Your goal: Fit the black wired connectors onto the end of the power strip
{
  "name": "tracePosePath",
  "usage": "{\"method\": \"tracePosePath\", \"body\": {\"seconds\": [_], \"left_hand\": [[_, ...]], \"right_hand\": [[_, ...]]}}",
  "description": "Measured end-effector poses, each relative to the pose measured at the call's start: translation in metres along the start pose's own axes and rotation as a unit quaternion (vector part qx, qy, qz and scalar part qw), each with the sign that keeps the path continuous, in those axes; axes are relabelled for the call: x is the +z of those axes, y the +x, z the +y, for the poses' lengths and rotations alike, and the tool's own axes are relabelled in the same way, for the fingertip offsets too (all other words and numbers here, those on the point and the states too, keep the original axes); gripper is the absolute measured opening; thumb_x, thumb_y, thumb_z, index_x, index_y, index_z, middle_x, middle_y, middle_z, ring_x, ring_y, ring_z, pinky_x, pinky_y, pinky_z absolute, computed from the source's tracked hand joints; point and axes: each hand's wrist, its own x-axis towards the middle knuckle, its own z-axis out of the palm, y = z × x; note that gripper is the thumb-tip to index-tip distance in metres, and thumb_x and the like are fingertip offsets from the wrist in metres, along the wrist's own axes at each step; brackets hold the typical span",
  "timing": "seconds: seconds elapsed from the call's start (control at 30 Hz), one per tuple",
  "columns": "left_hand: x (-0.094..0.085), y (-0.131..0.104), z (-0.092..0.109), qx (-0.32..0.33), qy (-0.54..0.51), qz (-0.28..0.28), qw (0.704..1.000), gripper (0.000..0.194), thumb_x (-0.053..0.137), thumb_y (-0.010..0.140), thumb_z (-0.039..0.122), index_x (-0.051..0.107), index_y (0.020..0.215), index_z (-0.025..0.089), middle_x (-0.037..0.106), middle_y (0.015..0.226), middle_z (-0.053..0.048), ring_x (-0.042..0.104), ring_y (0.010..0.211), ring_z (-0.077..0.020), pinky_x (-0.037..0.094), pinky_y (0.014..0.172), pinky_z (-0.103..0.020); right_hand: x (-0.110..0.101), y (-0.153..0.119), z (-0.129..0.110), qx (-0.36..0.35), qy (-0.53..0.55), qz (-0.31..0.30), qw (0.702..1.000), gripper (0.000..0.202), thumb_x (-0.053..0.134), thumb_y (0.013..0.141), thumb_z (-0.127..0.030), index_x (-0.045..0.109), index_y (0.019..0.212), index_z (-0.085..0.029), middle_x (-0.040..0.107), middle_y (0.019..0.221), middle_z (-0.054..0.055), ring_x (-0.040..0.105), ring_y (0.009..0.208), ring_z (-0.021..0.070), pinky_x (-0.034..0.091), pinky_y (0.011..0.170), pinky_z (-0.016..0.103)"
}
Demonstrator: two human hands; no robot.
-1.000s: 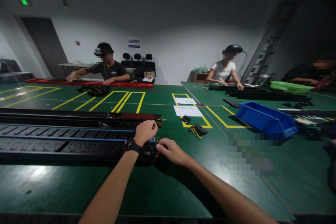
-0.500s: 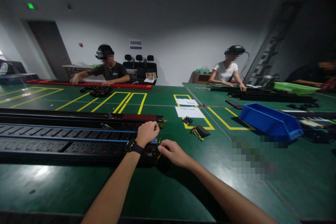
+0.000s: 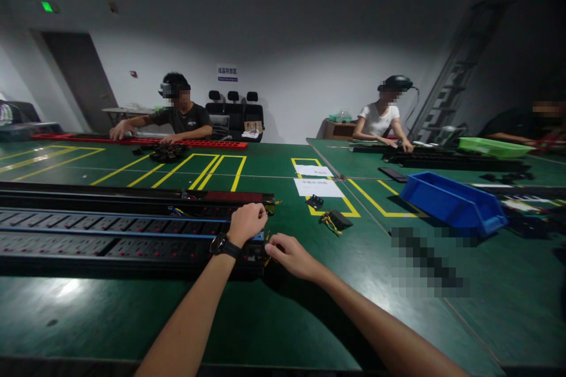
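Long black socket strips (image 3: 150, 247) with small red marks lie side by side on the green table, a blue edge running along them. At their right end, my left hand (image 3: 248, 222), with a black watch on the wrist, is closed over the end piece; what its fingers hold is hidden. Just right of that end, my right hand (image 3: 287, 252) has its thumb and fingertips pinched together beside some thin yellow wires (image 3: 267, 260). Whether the fingertips grip a wire is too small to tell.
Right of my hands are a black part with yellow wires (image 3: 338, 220), white papers (image 3: 319, 187) and a blue bin (image 3: 455, 203). A green tray (image 3: 495, 148) stands farther back. People work across the table with red and black strips.
The view has shifted slightly. Both my hands keep nearly the same place and pose at the strip's end. The left co-worker's hands have moved a little to the left.
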Motion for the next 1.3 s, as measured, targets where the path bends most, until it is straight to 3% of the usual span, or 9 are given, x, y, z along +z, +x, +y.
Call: {"method": "tracePosePath", "body": {"seconds": [0.73,0.87,0.93,1.07,1.13,1.2,1.3], "left_hand": [[0.001,0.001,-0.001,0.005,-0.005,0.003,1.000,0.025,0.049,0.094,0.036,0.071,0.094,0.026,0.076,0.101,-0.005,0.071,0.095,-0.0224,0.050,0.080,-0.029],[0.002,0.001,-0.001,-0.004,-0.002,0.000,1.000,0.025,0.049,0.094,0.036,0.071,0.094,0.026,0.076,0.101,-0.005,0.070,0.095,-0.0219,0.050,0.081,-0.029],[0.002,0.001,-0.001,-0.004,0.000,0.001,1.000,0.024,0.049,0.094,0.035,0.071,0.093,0.026,0.076,0.101,-0.005,0.070,0.095,-0.0218,0.050,0.081,-0.028],[0.002,0.001,-0.001,0.007,-0.005,0.006,1.000,0.024,0.049,0.094,0.036,0.071,0.093,0.027,0.076,0.100,-0.004,0.070,0.094,-0.0228,0.050,0.079,-0.030],[0.001,0.001,-0.001,0.007,-0.008,0.005,1.000,0.025,0.049,0.094,0.037,0.071,0.092,0.026,0.076,0.100,-0.004,0.071,0.094,-0.0230,0.050,0.079,-0.030],[0.000,0.001,0.000,0.002,-0.008,0.001,1.000,0.026,0.049,0.094,0.037,0.071,0.093,0.026,0.076,0.100,-0.005,0.070,0.095,-0.0228,0.050,0.079,-0.030],[-0.001,0.000,0.001,-0.004,-0.008,-0.009,1.000,0.026,0.049,0.094,0.037,0.072,0.094,0.025,0.076,0.101,-0.005,0.070,0.096,-0.0223,0.050,0.080,-0.029]], "right_hand": [[0.002,0.000,0.004,-0.006,0.009,0.002,1.000,0.039,0.046,0.101,-0.047,0.053,0.074,-0.019,0.053,0.075,-0.001,0.049,0.071,0.0141,0.036,0.066,0.026],[0.000,0.001,0.005,0.035,0.096,0.000,0.995,0.042,0.041,0.101,-0.056,0.055,0.085,-0.020,0.053,0.075,-0.002,0.050,0.066,0.0134,0.039,0.061,0.025],[-0.008,0.004,0.009,0.044,0.094,0.036,0.994,0.042,0.040,0.101,-0.057,0.057,0.091,-0.020,0.057,0.078,-0.001,0.052,0.067,0.0142,0.041,0.062,0.025],[-0.044,0.008,0.029,0.022,-0.085,0.155,0.984,0.037,0.039,0.103,-0.046,0.063,0.102,-0.019,0.066,0.098,0.007,0.060,0.092,0.0211,0.046,0.085,0.032],[-0.065,0.007,0.044,0.060,-0.240,0.180,0.952,0.038,0.042,0.102,-0.043,0.064,0.118,-0.017,0.067,0.112,0.013,0.058,0.106,0.0265,0.043,0.095,0.038],[-0.081,0.004,0.059,0.112,-0.367,0.176,0.906,0.044,0.042,0.102,-0.043,0.060,0.133,-0.018,0.064,0.128,0.016,0.053,0.120,0.0313,0.040,0.102,0.045],[-0.090,0.000,0.079,0.159,-0.462,0.146,0.861,0.050,0.040,0.102,-0.045,0.054,0.144,-0.020,0.056,0.145,0.016,0.042,0.138,0.0345,0.024,0.115,0.058]]}}
